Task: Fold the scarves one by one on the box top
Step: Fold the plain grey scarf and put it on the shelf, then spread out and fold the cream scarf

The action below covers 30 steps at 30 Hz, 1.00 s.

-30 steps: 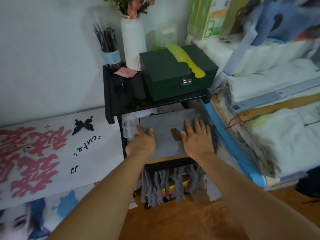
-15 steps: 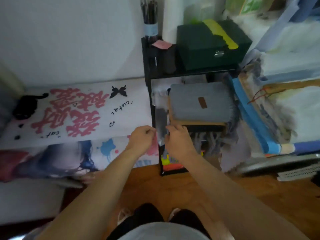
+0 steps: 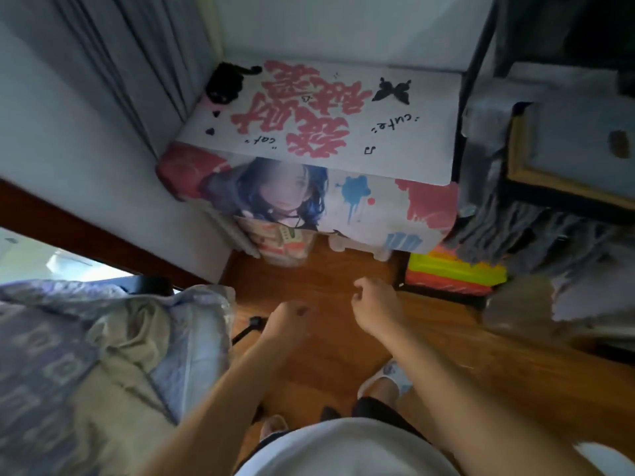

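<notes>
A: Where are the hands?

B: Both hang over the wooden floor (image 3: 309,280), in front of the box (image 3: 395,139) with the white printed top. The left hand (image 3: 288,319) is loosely curled into a soft fist, holding nothing. The right hand (image 3: 376,305) is just beside it, fingers bent inward, also empty.

A: And the scarves?

B: A folded grey scarf (image 3: 580,142) lies on the black shelf (image 3: 549,197) at the right edge, well apart from the hands, its fringe (image 3: 508,235) hanging down over the shelf front. It is blurred, so I can't tell how many lie there. The box top bears only its print, pink characters and a black butterfly.

A: Anything else near?

B: Rumpled bedding (image 3: 103,355) at lower left.
</notes>
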Tool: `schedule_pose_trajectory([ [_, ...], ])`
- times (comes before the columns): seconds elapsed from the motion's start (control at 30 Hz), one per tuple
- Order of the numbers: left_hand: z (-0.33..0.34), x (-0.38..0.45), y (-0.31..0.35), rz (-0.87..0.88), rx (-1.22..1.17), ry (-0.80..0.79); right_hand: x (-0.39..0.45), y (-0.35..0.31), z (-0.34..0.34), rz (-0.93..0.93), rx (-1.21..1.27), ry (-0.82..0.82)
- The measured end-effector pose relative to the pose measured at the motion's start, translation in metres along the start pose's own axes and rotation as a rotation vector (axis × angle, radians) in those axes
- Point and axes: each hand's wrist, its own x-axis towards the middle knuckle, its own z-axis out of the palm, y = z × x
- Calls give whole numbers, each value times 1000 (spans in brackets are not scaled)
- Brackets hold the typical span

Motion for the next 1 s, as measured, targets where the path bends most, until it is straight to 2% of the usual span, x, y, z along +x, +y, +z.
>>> schedule_pose_trajectory([
  [0.13,-28,-7,-69,0,34,-23,-24,-37,59,48,-25,42],
  [0.23,-61,-16,-148,-40,27,14,-50,-90,120,42,-55,34],
  [0.37,-125,-38,-298,-303,10,144,-88,-170,214,3,-90,-54],
  [0.47,-152,-44,-402,-505,-124,118,-104,-215,272,-56,-148,-114],
  [0.53,-150,-36,-458,-567,-246,73,-111,-233,304,-79,-190,-153],
  [0.6,-138,-16,-513,-551,-312,65,-120,-241,332,-81,-208,-200],
  [0.7,-133,-16,-532,-540,-448,130,-131,-241,363,-94,-251,-260],
  [0.83,-143,-32,-503,-539,-637,211,-138,-238,390,-93,-273,-302],
  [0.9,-147,-41,-489,-468,-654,316,-143,-237,395,-84,-277,-328],
  [1.0,-156,-82,-445,-286,-857,306,-164,-248,386,-105,-218,-411],
])
